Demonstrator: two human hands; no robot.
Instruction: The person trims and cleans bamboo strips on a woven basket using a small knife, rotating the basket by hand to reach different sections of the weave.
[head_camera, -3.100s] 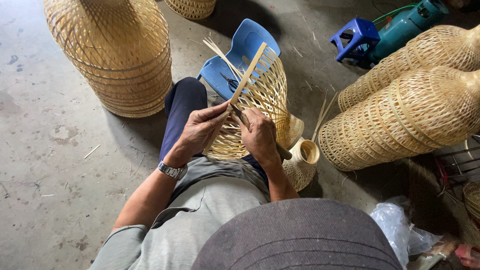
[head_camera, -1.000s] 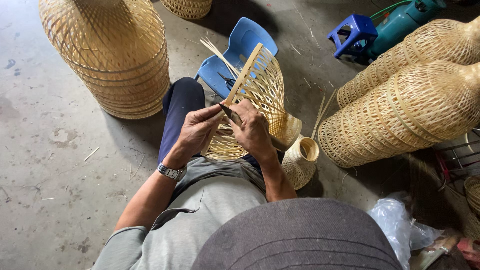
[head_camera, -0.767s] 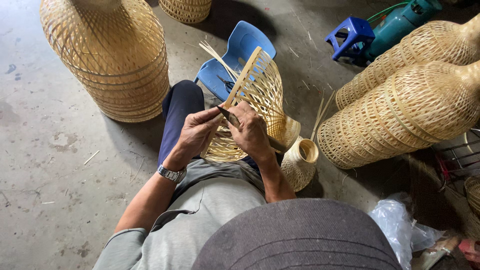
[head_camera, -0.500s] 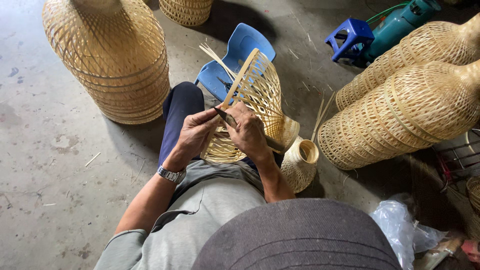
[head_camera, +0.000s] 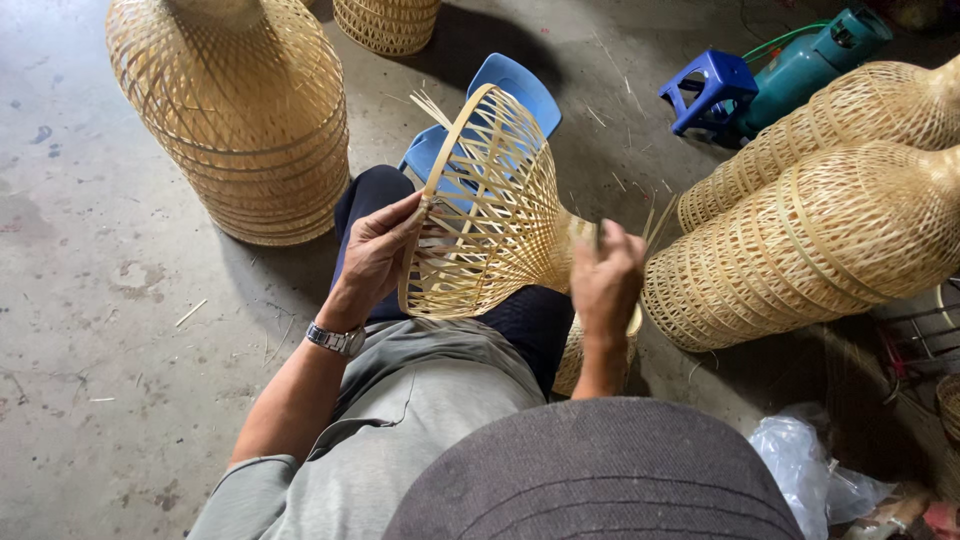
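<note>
Bamboo strips form the half-woven basket (head_camera: 490, 215) lying on its side over my lap. My left hand (head_camera: 378, 255) pinches its wide open rim, my right hand (head_camera: 607, 280) is closed around its narrow neck, beside two finished baskets (head_camera: 830, 240).

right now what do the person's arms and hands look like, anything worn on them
Both hands are bare, no gloves. The left hand has a silver metal-link wristwatch on the wrist, and a grey-green sleeve covers the upper arm only. The right hand and its forearm show nothing worn; its sleeve is hidden behind the dark cap.
</note>
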